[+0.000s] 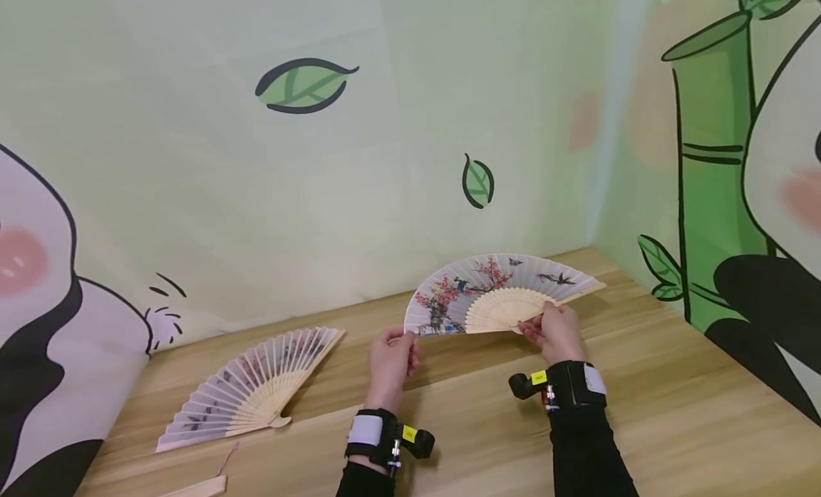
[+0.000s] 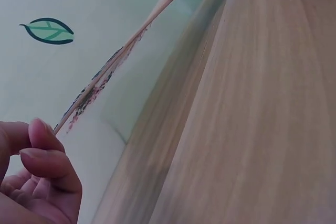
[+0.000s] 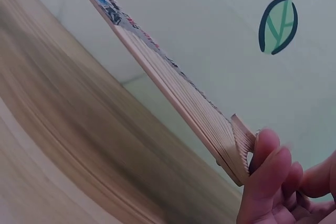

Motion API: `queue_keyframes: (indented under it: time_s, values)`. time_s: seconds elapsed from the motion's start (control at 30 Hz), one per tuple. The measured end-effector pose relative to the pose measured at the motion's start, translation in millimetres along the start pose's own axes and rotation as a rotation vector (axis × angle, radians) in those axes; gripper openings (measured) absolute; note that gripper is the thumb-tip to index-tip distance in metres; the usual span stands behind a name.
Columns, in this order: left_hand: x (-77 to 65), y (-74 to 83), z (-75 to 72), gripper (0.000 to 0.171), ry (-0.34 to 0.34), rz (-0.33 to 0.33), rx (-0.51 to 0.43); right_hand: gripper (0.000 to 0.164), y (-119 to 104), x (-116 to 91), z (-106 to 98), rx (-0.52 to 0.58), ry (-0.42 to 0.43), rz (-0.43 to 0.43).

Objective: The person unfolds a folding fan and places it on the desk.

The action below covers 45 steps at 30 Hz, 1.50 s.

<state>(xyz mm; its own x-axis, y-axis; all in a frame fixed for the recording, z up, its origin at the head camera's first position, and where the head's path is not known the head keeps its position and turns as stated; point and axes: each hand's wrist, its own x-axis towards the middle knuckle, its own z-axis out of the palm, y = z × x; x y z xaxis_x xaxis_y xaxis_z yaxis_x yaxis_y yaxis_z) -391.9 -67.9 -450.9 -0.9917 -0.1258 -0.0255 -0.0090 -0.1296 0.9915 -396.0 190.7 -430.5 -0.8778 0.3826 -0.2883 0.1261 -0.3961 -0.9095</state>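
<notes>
A spread folding fan (image 1: pixel 449 297), with pink blossoms, birds and pale wooden ribs, is held up over the table between both hands. At its left end, my left hand (image 1: pixel 390 361) pinches the outer edge between thumb and fingers. My right hand (image 1: pixel 556 331) grips it low on the right, by the rib base. Seen edge-on in the left wrist view, the fan (image 2: pixel 105 72) runs from the left fingertips up to the right hand. The right wrist view shows the gathered ribs (image 3: pixel 178 93) meeting at the right fingers.
A second open folding fan (image 1: pixel 256 386) lies on the wooden table (image 1: pixel 474 426) to the left. Near the front left edge is a light wooden stick-like piece (image 1: pixel 199 488) with a thin pink cord. Printed backdrop walls (image 1: pixel 410 162) stand behind and to the right.
</notes>
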Motion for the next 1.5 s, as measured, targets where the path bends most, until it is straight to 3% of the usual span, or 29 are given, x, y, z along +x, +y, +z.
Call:
queue_keyframes:
  time_s: [0.2,0.4,0.5,0.8,1.07,1.17,1.37,1.5]
  values:
    - [4.3,1.9,6.7,0.018,0.014,0.010,0.116,0.017,-1,5,-11,-0.015,-0.003,0.028]
    - [6.1,1.6,10.5,0.021,-0.010,0.122,0.429,0.017,2,10,-18,-0.059,0.034,0.005]
    - [6.7,-1.1,12.7,0.019,-0.012,0.142,0.525,0.017,5,12,-22,-0.060,0.057,-0.002]
    - [11.3,-8.2,6.5,0.020,-0.122,0.090,0.616,0.018,16,18,-28,-0.100,0.052,0.004]
    - [11.3,-6.9,1.5,0.024,-0.204,0.013,0.601,0.011,14,20,-29,-0.103,0.057,0.016]
    - [11.7,-6.1,3.0,0.022,-0.208,0.030,0.625,0.009,12,22,-27,-0.100,0.073,0.000]
    - [12.8,-4.4,6.6,0.020,-0.206,0.048,0.658,0.041,10,26,-25,-0.098,0.130,-0.030]
    - [13.2,-3.1,8.2,0.021,-0.209,0.032,0.659,0.049,6,26,-27,-0.095,0.164,-0.012]
